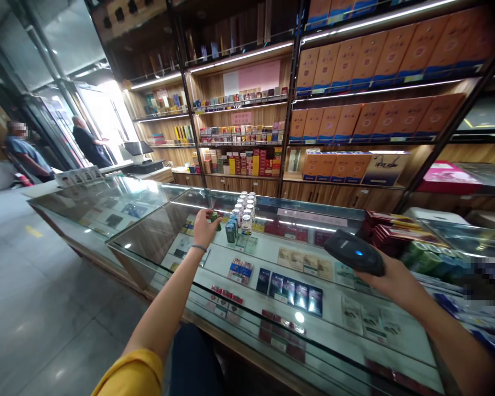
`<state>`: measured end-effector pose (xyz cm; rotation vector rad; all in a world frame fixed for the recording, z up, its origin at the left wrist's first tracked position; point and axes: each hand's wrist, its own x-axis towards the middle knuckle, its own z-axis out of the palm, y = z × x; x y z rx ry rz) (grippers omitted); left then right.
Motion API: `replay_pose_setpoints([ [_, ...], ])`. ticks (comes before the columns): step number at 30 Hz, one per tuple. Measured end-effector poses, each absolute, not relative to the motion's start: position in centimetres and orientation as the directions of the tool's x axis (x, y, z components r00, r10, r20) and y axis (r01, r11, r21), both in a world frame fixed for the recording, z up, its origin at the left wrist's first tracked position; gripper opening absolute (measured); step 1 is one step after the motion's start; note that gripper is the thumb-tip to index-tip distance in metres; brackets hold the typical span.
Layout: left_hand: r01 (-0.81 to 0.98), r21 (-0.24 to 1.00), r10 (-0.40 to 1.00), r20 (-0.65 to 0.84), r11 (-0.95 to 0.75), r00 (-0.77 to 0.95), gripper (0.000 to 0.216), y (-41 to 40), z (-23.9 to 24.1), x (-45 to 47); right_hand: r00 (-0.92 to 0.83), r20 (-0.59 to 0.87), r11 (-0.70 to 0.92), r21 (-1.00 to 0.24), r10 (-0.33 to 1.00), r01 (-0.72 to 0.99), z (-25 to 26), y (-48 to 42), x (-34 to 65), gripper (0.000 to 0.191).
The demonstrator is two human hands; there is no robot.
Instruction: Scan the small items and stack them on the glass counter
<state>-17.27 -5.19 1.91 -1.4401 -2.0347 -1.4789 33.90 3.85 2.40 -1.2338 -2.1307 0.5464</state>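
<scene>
A black barcode scanner (352,252) with a lit blue light is gripped in my right hand (385,278), above the right part of the glass counter (330,335). My left hand (205,228) reaches out over the glass and pinches a small green pack (215,220), partly hidden by the fingers. Just right of it stand small blue packs (231,230) in a short row. Beside these, two rows of small white-topped containers (246,220) stand on the glass; their exact kind is too small to tell.
Under the glass lie dark blue packs (289,290) and other flat boxes. Stacked red cartons (385,231) and green packs (427,256) crowd the right side. Behind are shelves of orange boxes (346,121). Two people (88,143) stand at the far left near a monitor (137,148).
</scene>
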Motion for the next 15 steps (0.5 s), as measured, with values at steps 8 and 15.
replay_pose_setpoints([
  [8, 0.825, 0.563, 0.675, 0.625, -0.044, -0.391, 0.028, -1.2, -1.5, -17.9, -0.361, 0.312, 0.476, -0.629, 0.879, 0.614, 2.4, 4.0, 34.0, 0.061],
  [15, 0.807, 0.586, 0.711, 0.595, -0.065, -0.374, 0.042, -1.3, -2.7, -17.8, -0.365, 0.309, 0.478, -0.618, 0.878, 0.625, 2.1, 4.0, 34.3, 0.055],
])
